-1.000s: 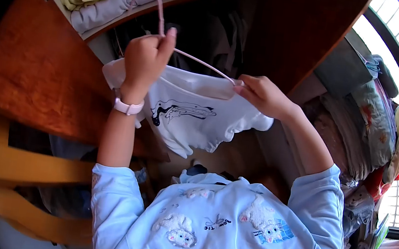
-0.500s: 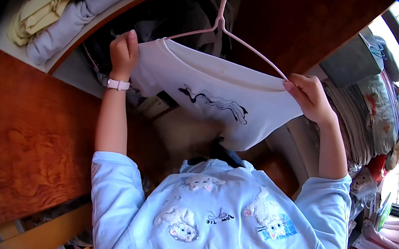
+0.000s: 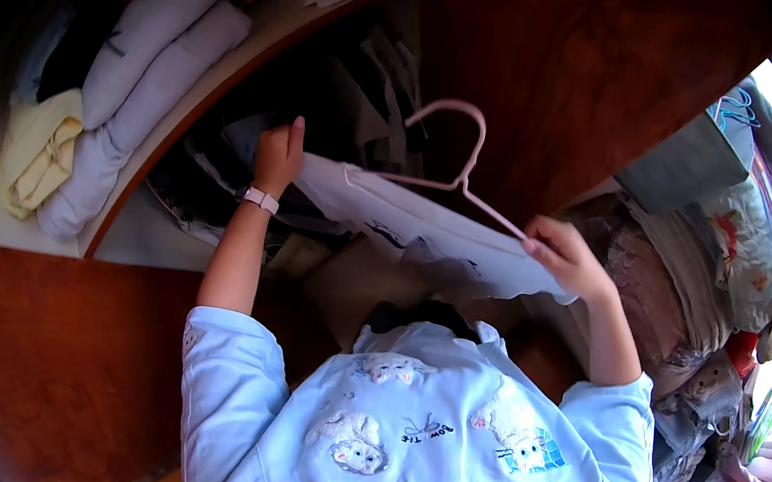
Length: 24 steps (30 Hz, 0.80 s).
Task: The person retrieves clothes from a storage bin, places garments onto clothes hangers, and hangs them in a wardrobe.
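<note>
A white shirt with a dark wavy print hangs on a pink hanger, stretched between my two hands. My left hand, with a pale watch band on its wrist, is closed on the shirt's left shoulder, thumb pointing up. On the other side my right hand pinches the shirt's right shoulder together with the hanger's arm. The hanger's hook stands above the shirt and touches nothing. The shirt tilts down to the right, and its lower part is foreshortened.
Ahead is an open wardrobe with dark clothes inside. Rolled white garments and a yellow cloth lie on the left shelf. Folded bedding and a grey box are stacked at right by the window. A wooden door stands at lower left.
The view has tilted up toward the shelf. The shirt has swung flatter, hiding more of its print, and the hanger's whole hook shows. Both hands keep their hold.
</note>
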Motion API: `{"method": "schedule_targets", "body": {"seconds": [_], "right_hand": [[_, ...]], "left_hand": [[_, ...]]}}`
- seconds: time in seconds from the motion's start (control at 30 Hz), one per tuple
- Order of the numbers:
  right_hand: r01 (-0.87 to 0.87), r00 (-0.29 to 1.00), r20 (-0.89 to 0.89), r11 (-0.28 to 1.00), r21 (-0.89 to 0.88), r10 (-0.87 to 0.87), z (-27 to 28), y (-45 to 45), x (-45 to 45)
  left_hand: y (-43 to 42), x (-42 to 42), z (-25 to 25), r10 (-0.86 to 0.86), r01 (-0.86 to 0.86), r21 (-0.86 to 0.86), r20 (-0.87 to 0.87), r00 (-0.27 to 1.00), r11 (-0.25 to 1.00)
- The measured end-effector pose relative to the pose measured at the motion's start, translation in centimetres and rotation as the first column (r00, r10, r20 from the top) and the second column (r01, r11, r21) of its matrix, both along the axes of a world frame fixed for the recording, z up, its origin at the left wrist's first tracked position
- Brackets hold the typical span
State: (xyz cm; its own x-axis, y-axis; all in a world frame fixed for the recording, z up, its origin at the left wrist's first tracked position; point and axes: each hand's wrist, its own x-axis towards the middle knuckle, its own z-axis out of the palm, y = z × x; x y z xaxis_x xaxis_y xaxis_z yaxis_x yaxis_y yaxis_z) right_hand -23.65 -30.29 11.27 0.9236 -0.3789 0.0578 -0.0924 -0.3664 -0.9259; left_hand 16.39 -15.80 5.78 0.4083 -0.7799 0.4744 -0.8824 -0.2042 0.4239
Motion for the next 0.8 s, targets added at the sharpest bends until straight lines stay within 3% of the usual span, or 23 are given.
{"method": "schedule_targets", "body": {"seconds": [0.07,0.13,0.2,0.23,0.27,0.3,0.37,0.47,0.6,0.8], "right_hand": [[-0.031,1.0,-0.002,0.999,-0.018,0.031,-2.1,0.1,-0.5],[0.021,1.0,-0.022,0.998,-0.058,-0.022,-3.4,1.1,-0.5],[0.131,0.99,-0.068,0.986,0.103,-0.125,-5.5,2.6,-0.4],[0.11,0.989,-0.125,0.963,0.244,-0.081,-6.3,3.3,-0.6],[0.084,0.986,-0.156,0.991,0.103,-0.067,-6.5,4.1,-0.3],[0.072,0.981,-0.191,0.986,0.151,-0.042,-6.9,5.2,0.0],[0.09,0.97,-0.243,0.959,0.27,-0.023,-7.5,6.8,1.1],[0.203,0.962,-0.25,0.896,0.395,-0.108,-8.8,9.1,3.1],[0.387,0.921,-0.294,0.698,0.602,-0.256,-9.6,10.7,4.8],[0.465,0.885,-0.288,0.741,0.484,-0.367,-9.3,10.7,6.6]], "left_hand": [[-2.2,1.6,-2.5,-0.008,0.007,0.021,0.031,0.999,1.0],[-4.8,2.3,-3.6,0.099,-0.085,0.196,-0.06,0.993,0.977],[-7.8,7.8,-9.5,0.112,-0.08,0.192,-0.162,0.98,0.978],[-9.4,11.0,-12.2,0.122,-0.113,0.285,-0.012,0.993,0.952],[-11.1,13.3,-14.1,0.113,-0.157,0.368,0.138,0.984,0.916],[-13.1,14.8,-15.1,0.099,-0.142,0.375,0.132,0.986,0.916],[-16.7,17.5,-16.3,0.265,-0.304,0.315,0.16,0.951,0.899],[-19.4,16.3,-11.3,0.202,-0.195,0.274,0.003,0.979,0.942],[-24.1,19.9,-12.8,0.11,-0.099,0.285,-0.021,0.994,0.953],[-22.8,23.9,-15.0,-0.035,0.018,0.247,0.065,0.997,0.969]]}}
